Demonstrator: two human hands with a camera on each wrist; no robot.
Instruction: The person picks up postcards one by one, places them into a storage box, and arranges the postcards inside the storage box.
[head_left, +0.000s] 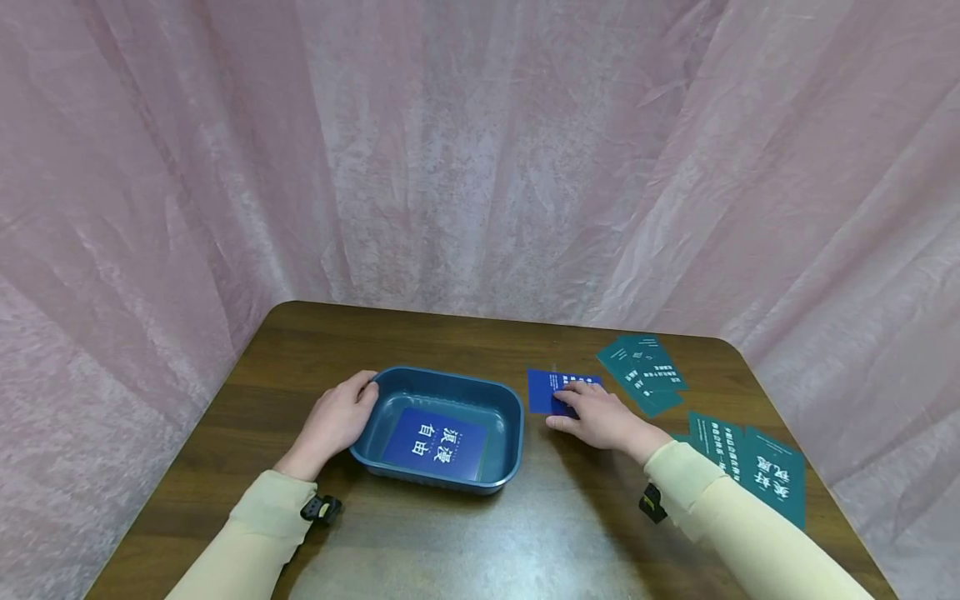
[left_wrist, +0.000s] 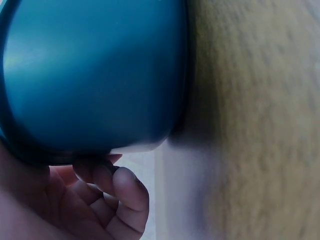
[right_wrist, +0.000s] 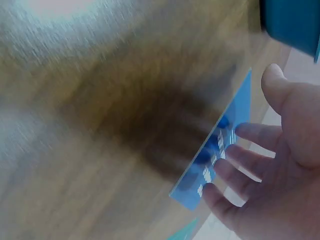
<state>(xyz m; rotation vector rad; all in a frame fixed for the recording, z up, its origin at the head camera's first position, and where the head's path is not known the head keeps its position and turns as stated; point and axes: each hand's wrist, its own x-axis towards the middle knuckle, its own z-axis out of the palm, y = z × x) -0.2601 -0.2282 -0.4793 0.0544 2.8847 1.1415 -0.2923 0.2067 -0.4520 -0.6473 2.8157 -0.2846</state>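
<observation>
My left hand (head_left: 337,418) grips the left end of a dark teal plastic tray (head_left: 487,398), thumb over the rim and fingers curled beneath it in the left wrist view. Inside the tray lies a blue card (head_left: 467,450) with large white characters, over an edge of green. To the tray's right, another blue card (head_left: 542,392) with white print lies flat on the table. My right hand (head_left: 600,417) reaches over that card, fingertips (right_wrist: 242,129) spread right at its printed surface and the thumb held apart. Part of the card is hidden under the fingers in the head view.
Overlapping green cards (head_left: 645,371) lie at the table's back right. More green cards (head_left: 772,475) lie near the right edge, partly hidden by my right forearm. The brown wooden table (head_left: 315,342) has rounded far corners, with a pink curtain (head_left: 480,167) hanging behind.
</observation>
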